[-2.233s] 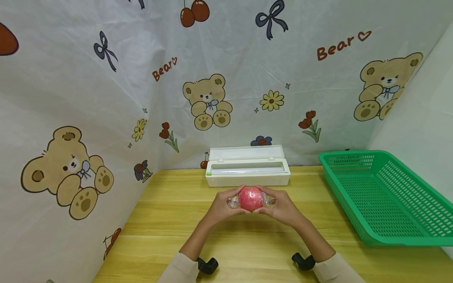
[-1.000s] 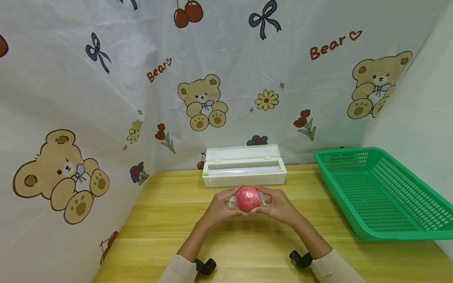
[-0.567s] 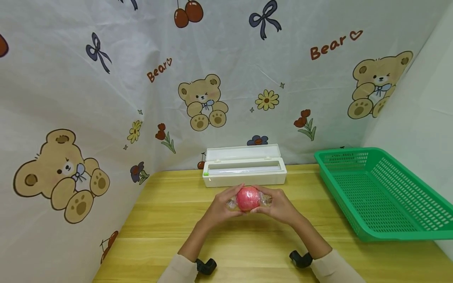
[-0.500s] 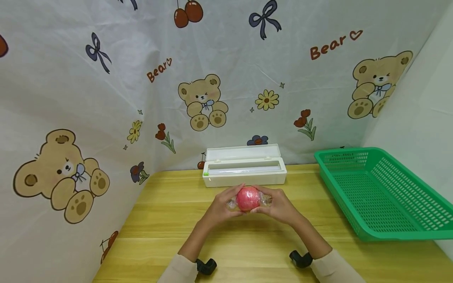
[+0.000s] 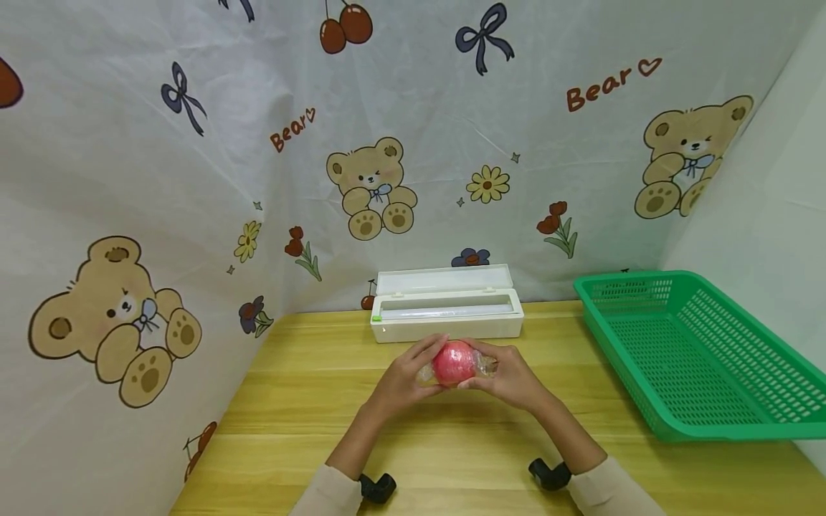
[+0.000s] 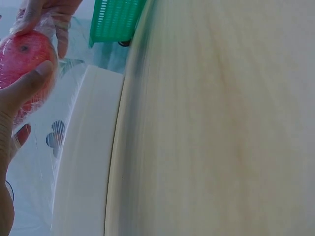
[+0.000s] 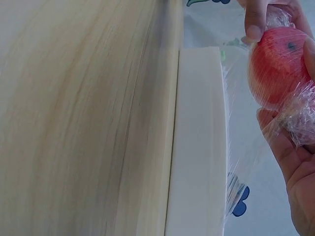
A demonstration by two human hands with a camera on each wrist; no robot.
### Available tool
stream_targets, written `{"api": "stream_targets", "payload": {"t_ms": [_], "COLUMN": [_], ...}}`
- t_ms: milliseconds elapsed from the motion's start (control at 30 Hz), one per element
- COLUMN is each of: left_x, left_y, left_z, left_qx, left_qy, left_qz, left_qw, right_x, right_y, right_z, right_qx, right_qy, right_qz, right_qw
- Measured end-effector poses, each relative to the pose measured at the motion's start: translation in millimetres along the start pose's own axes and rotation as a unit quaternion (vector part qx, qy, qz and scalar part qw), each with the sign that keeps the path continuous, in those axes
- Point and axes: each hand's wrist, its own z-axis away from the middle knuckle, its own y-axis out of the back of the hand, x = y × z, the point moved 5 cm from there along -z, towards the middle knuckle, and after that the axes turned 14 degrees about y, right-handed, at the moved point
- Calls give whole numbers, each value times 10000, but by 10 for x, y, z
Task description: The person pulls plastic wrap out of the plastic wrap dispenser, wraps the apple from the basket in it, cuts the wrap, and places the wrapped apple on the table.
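A red apple (image 5: 454, 362) in clear cling film is held up in front of the white dispenser, between both hands. My left hand (image 5: 400, 376) grips its left side, thumb below and fingers above; in the left wrist view the thumb (image 6: 30, 83) presses on the apple. My right hand (image 5: 510, 374) holds the other side, where bunched cling film (image 7: 301, 122) gathers beside the palm. Wrinkled film also shows on the left, partly covered by the left fingers. In the right wrist view, thin film streaks show between the dispenser and the apple.
The white cling film dispenser (image 5: 447, 329) stands at the back of the wooden table (image 5: 323, 401), lid up, a roll inside. A green plastic basket (image 5: 674, 387) sits on the right. Patterned cloth (image 5: 426, 107) hangs behind and at the left.
The left fingers have shifted over the upper left of the apple and its bunched film. The right hand keeps its hold. The head view has shifted slightly.
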Motion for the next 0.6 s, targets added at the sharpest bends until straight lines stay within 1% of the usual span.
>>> {"api": "stream_targets", "payload": {"t_ms": [133, 200, 267, 367, 467, 600], "left_x": [28, 39, 52, 73, 89, 93], "left_y": [22, 27, 27, 23, 19, 14], "left_z": [-12, -24, -31, -34, -25, -9], "left_qx": [346, 440, 450, 363, 302, 275], "left_qy": [-328, -427, -505, -575, -616, -577], "left_qz": [-510, -751, -904, -917, -780, -610], "left_qw": [9976, 9953, 9936, 9935, 9946, 9961], "right_x": [9, 8, 6, -2, -1, 2], "right_y": [5, 11, 15, 19, 18, 11], "right_z": [5, 5, 3, 2, 5, 5], "right_qx": [-10, 5, 19, 27, 24, 11], "right_qy": [-13, -28, -54, -63, -74, -117], "right_qz": [-10, 2, -13, -26, -61, -66], "right_qw": [10000, 10000, 10000, 10000, 10000, 9999]}}
